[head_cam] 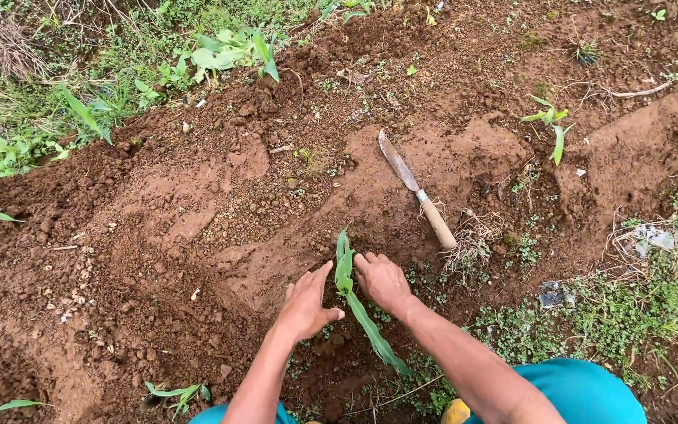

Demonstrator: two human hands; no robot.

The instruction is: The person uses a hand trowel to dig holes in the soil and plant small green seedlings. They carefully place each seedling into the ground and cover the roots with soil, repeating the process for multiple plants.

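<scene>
Seedling [344,271], a small green one with long narrow leaves, stands in the brown soil [198,228] low in the middle of my view, right between the two hands. One leaf points up and another trails down toward the bottom edge.

Starting at the far left, I see a strip of weeds [41,118] and broad-leaved green plants along the upper edge of the dug ground. Below that the earth is loose and clumpy, with a smoother furrow running diagonally toward the centre. Another small shoot [174,391] lies low down near the bottom edge, left of the arms.

The left hand [306,302] rests palm down on the soil just beside the seedling's stem, fingers [319,275] spread flat and open, gripping nothing. The right hand [382,281] presses on the earth on the other side of the stem, its fingers curled down against the ground by the base of the plant; they close on no object that I can make out.

Up and to the right of the hands a knife [416,188] with a worn blade and a pale wooden handle lies flat on the soil, apart from both hands. Further right stands another young plant [552,126], with dry roots and low green ground cover [637,306] beyond. I see no containers anywhere.
</scene>
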